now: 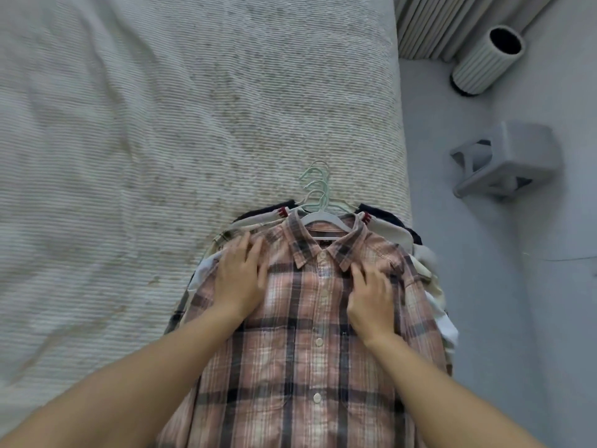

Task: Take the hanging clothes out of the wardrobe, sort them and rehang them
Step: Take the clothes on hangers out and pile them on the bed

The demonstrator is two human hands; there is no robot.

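Observation:
A pink plaid shirt (307, 350) lies front up on top of a pile of hung clothes near the bed's right edge. Its white hanger (326, 218) shows at the collar, with several pale green hanger hooks (315, 182) stacked behind it. My left hand (240, 279) lies flat on the shirt's left shoulder, fingers straight. My right hand (371, 299) rests on the right chest below the collar, fingers spread and slightly bent. Under the shirt, edges of white, cream and dark garments (387, 221) stick out.
The bed (161, 124) has a ribbed off-white cover stretching left and far. On the grey floor to the right stand a ribbed white cylinder (484, 63) and a grey plastic stool-like object (510, 156). Pleated curtain (452, 24) hangs at the top right.

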